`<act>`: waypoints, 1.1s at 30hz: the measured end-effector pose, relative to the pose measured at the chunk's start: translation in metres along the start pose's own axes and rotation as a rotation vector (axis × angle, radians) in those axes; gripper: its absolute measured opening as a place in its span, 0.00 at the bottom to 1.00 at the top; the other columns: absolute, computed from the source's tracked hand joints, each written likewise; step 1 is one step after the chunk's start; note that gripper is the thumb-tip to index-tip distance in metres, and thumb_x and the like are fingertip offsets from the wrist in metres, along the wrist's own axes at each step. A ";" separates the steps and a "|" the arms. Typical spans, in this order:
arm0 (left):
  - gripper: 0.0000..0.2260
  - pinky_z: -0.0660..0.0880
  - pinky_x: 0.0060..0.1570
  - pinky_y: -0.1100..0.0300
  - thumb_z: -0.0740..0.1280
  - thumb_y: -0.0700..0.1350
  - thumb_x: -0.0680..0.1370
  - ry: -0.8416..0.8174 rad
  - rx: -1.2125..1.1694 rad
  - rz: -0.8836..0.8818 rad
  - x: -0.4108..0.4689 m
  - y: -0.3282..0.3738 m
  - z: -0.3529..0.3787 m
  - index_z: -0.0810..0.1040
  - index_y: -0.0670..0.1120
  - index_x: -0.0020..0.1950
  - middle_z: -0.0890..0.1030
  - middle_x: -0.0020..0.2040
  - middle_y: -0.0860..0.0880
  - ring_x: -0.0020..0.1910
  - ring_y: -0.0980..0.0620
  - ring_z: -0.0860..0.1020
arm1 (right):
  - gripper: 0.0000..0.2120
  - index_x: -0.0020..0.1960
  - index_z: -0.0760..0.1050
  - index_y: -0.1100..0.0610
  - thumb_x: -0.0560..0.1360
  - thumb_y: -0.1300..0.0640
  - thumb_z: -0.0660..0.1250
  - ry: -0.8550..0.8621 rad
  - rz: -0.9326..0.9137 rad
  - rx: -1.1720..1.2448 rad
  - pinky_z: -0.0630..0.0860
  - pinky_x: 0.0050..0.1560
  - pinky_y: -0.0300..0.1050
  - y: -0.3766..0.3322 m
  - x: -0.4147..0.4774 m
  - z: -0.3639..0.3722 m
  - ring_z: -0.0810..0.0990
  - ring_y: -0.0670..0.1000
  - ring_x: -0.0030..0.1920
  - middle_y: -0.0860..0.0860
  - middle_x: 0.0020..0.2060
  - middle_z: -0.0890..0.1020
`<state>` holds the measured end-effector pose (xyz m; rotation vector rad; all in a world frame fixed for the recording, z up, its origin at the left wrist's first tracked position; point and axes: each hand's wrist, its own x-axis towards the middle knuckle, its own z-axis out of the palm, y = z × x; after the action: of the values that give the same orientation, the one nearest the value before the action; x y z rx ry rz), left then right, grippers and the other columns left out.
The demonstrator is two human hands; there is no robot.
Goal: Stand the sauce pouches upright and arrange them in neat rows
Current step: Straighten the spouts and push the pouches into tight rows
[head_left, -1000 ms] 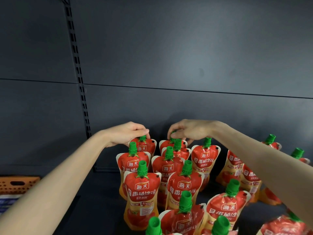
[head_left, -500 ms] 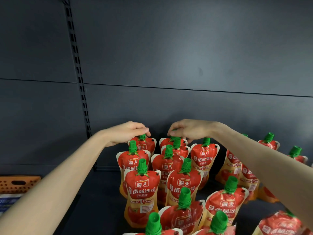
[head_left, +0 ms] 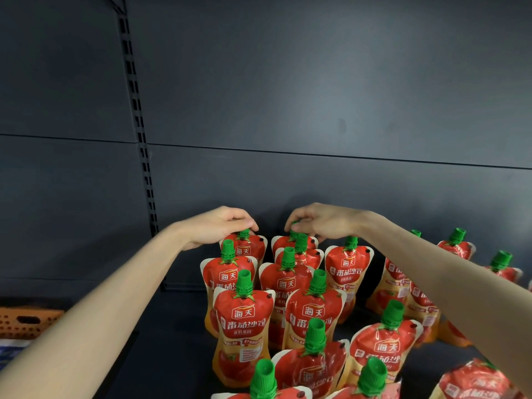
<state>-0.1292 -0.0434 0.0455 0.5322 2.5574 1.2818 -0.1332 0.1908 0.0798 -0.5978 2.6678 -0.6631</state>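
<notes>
Far back on the shelf [head_left: 172, 341], the left hand [head_left: 221, 226] curls its fingers onto the green cap of the rear left-column pouch [head_left: 247, 249]. The right hand [head_left: 319, 223] seems to pinch the cap of the rear middle-column pouch [head_left: 283, 243], though its fingers hide most of that cap. Steer each tomato sauce pouch by its spout. Turn both labels to face near and set the bases level with each other against the back panel [head_left: 316, 182] before letting go. The scattered pouches [head_left: 397, 280] on the right are unsorted.
</notes>
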 end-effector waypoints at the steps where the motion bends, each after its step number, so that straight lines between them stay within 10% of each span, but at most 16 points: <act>1: 0.12 0.77 0.56 0.56 0.58 0.49 0.81 0.000 0.000 -0.001 0.000 0.000 0.000 0.78 0.47 0.56 0.81 0.53 0.49 0.53 0.53 0.80 | 0.12 0.62 0.72 0.54 0.81 0.55 0.55 0.003 0.003 0.003 0.78 0.56 0.50 0.000 0.000 0.000 0.79 0.52 0.55 0.53 0.57 0.78; 27: 0.10 0.76 0.54 0.62 0.63 0.50 0.78 0.130 -0.034 0.053 -0.005 0.004 -0.001 0.77 0.48 0.56 0.82 0.52 0.52 0.53 0.59 0.79 | 0.14 0.63 0.72 0.54 0.79 0.51 0.60 0.134 -0.054 -0.023 0.71 0.55 0.40 0.000 -0.001 0.004 0.76 0.47 0.54 0.47 0.54 0.76; 33: 0.07 0.72 0.54 0.66 0.67 0.48 0.76 0.374 0.102 0.195 -0.017 0.013 0.003 0.79 0.48 0.51 0.80 0.51 0.55 0.52 0.61 0.77 | 0.14 0.59 0.75 0.53 0.76 0.48 0.64 0.244 -0.089 -0.097 0.74 0.54 0.40 0.000 -0.008 0.005 0.76 0.48 0.55 0.47 0.53 0.77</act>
<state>-0.1096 -0.0413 0.0553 0.6272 2.9523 1.4390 -0.1249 0.1930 0.0772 -0.7064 2.9277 -0.6729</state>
